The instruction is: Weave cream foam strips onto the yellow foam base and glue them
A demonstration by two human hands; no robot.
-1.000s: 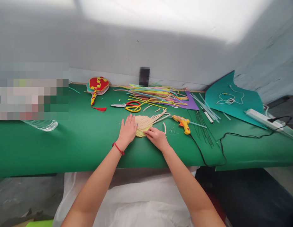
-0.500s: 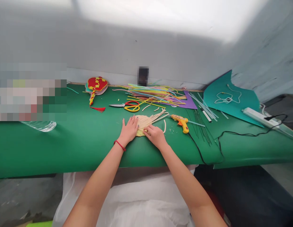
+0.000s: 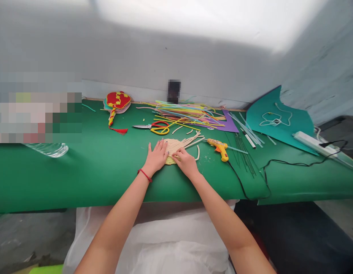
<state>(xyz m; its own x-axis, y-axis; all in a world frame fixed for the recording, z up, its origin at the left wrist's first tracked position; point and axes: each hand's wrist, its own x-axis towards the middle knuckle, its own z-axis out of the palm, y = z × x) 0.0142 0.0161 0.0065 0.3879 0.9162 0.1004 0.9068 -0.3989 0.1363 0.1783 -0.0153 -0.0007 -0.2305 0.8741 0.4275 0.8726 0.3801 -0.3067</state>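
A flat yellow piece covered with cream-coloured strips [image 3: 178, 146] lies on the green table [image 3: 108, 167] in front of me. My left hand [image 3: 156, 156], with a red string on the wrist, rests flat on its left side, fingers spread. My right hand [image 3: 186, 162] presses on its lower right part with the fingers bent and pinched onto a strip. Loose strip ends fan out to the upper right of the piece.
A yellow glue gun [image 3: 219, 147] with a black cord lies to the right. Red-and-yellow scissors [image 3: 153, 128] and a heap of coloured strips [image 3: 188, 114] lie behind. A red-yellow ornament [image 3: 116, 102] sits at the back left, a teal sheet [image 3: 279, 118] and a power strip [image 3: 313, 142] to the right, a clear bottle [image 3: 49, 149] to the left.
Both hands have stayed on the piece; my right hand has slid slightly up along it. The view has shifted a little.
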